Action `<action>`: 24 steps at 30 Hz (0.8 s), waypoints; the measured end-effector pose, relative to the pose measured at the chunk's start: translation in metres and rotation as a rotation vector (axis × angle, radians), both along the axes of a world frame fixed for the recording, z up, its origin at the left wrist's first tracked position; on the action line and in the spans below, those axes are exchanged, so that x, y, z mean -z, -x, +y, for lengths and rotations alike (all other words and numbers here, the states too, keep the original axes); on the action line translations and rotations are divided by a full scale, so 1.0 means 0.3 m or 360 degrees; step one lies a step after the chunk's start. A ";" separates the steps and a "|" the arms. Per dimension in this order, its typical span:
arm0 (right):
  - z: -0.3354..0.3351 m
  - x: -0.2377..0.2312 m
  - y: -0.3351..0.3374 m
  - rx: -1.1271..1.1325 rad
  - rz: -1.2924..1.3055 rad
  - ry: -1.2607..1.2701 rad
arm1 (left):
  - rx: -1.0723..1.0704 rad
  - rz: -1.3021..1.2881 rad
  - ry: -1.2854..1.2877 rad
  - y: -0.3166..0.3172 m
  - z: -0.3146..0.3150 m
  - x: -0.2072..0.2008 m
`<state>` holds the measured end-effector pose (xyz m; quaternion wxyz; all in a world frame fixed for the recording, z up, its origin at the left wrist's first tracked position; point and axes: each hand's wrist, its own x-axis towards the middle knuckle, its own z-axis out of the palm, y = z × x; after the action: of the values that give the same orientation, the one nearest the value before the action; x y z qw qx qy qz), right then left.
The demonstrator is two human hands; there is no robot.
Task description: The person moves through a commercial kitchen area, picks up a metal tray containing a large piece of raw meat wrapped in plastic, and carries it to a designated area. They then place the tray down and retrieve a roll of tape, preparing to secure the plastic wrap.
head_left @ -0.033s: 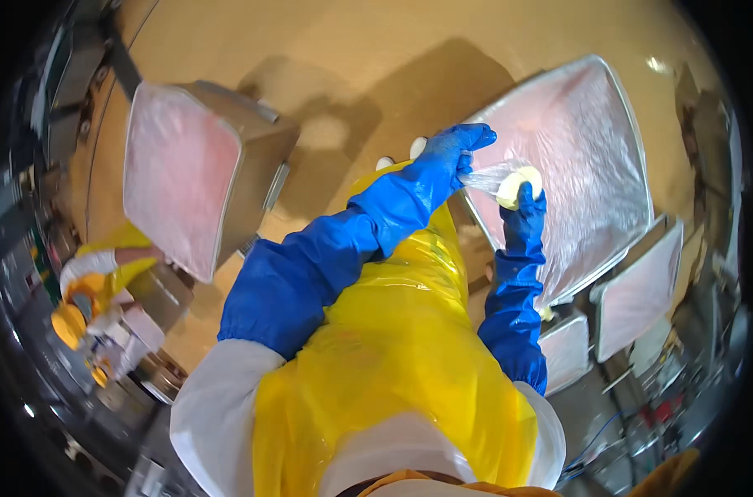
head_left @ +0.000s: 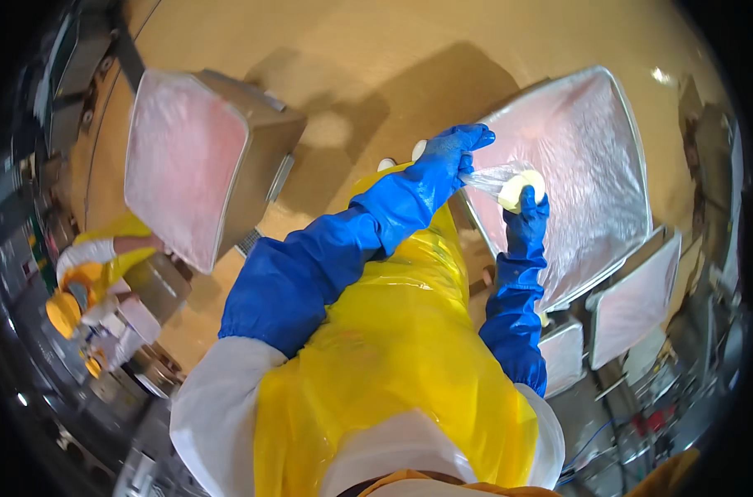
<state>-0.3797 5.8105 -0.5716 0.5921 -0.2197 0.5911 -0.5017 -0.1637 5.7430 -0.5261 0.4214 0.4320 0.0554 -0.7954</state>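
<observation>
My right hand (head_left: 526, 214), in a long blue glove, is closed round a pale yellow, rounded thing (head_left: 521, 189) that looks like a roll. Clear plastic film (head_left: 486, 177) stretches from it to my left hand (head_left: 459, 151), also blue-gloved. The left fingers pinch the film's end, while one or more fingers point to the right. Both hands are over the near left edge of a large bin (head_left: 588, 248) on the right. Clear plastic sheeting (head_left: 588, 153) covers this bin, with pink showing through.
Another film-covered bin (head_left: 184, 157) with pinkish contents stands at the left. Smaller covered bins (head_left: 637, 302) sit at the lower right. A co-worker in yellow and white (head_left: 91, 282) is at the far left. Below lies a tan floor (head_left: 343, 50).
The view has tilted slightly: the left bin appears a little higher and the right bin a little lower. My hands keep nearly the same pose, with the film still stretched between them.
</observation>
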 end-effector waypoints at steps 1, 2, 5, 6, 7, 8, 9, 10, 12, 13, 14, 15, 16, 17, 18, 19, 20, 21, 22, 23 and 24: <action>-0.028 -0.004 0.013 0.0007 0.0005 -0.0058 | -0.0136 -0.0062 0.0031 -0.014 -0.015 0.023; -0.063 -0.007 0.016 -0.0039 0.0009 -0.0018 | -0.0265 -0.0123 0.0058 -0.032 -0.027 0.078; -0.179 -0.019 0.035 -0.0107 0.0041 0.0017 | -0.0536 -0.0336 0.0060 -0.083 -0.072 0.156; -0.212 -0.026 0.047 -0.0078 0.0072 0.0028 | -0.0593 -0.0399 0.0042 -0.110 -0.081 0.178; -0.248 -0.026 0.064 -0.0060 0.0094 0.0032 | -0.0577 -0.0557 0.0027 -0.142 -0.081 0.219; -0.281 -0.028 0.075 -0.0041 0.0116 0.0036 | -0.0641 -0.0559 -0.0029 -0.178 -0.062 0.257; -0.321 -0.050 0.078 -0.0017 0.0145 0.0019 | -0.0700 -0.0559 -0.0078 -0.217 -0.043 0.293; -0.356 -0.053 0.092 -0.0031 0.0154 0.0054 | -0.0759 -0.0553 -0.0125 -0.252 -0.027 0.302; -0.422 -0.033 0.126 -0.0081 0.0252 0.0068 | -0.0729 -0.0661 -0.0267 -0.309 0.027 0.295; -0.446 -0.036 0.119 -0.0085 0.0242 0.0071 | -0.0708 -0.0716 -0.0343 -0.324 0.053 0.284; -0.473 -0.045 0.107 -0.0090 0.0231 0.0073 | -0.0604 -0.0755 -0.0452 -0.332 0.067 0.271; -0.491 -0.050 0.094 -0.0091 0.0219 0.0073 | -0.0497 -0.0793 -0.0563 -0.339 0.079 0.249; -0.506 -0.043 0.079 -0.0103 0.0216 0.0069 | -0.0386 -0.0828 -0.0673 -0.343 0.094 0.231; -0.523 -0.031 0.061 -0.0111 0.0214 0.0065 | -0.0309 -0.0781 -0.0669 -0.343 0.117 0.221; -0.541 -0.024 0.051 -0.0113 0.0221 0.0067 | -0.0226 -0.0724 -0.0655 -0.329 0.137 0.216; -0.554 -0.016 0.034 -0.0141 0.0219 0.0048 | -0.0139 -0.0668 -0.0640 -0.318 0.152 0.208; -0.567 0.013 0.017 -0.0143 0.0207 0.0050 | -0.0081 -0.0589 -0.0602 -0.308 0.163 0.197; -0.581 0.023 -0.006 -0.0164 0.0198 0.0070 | -0.0016 -0.0506 -0.0559 -0.292 0.164 0.182; -0.589 0.031 -0.030 -0.0172 0.0194 0.0092 | 0.0062 -0.0419 -0.0511 -0.279 0.158 0.177; -0.602 0.041 -0.049 -0.0193 0.0226 0.0087 | 0.0115 -0.0347 -0.0481 -0.271 0.142 0.168; -0.610 0.041 -0.072 -0.0180 0.0254 0.0135 | 0.0174 -0.0265 -0.0455 -0.262 0.122 0.152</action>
<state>-0.3581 5.6274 -0.5838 0.5607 -0.3169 0.6014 -0.4729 -0.0850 5.7795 -0.5717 0.3150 0.5543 0.1092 -0.7626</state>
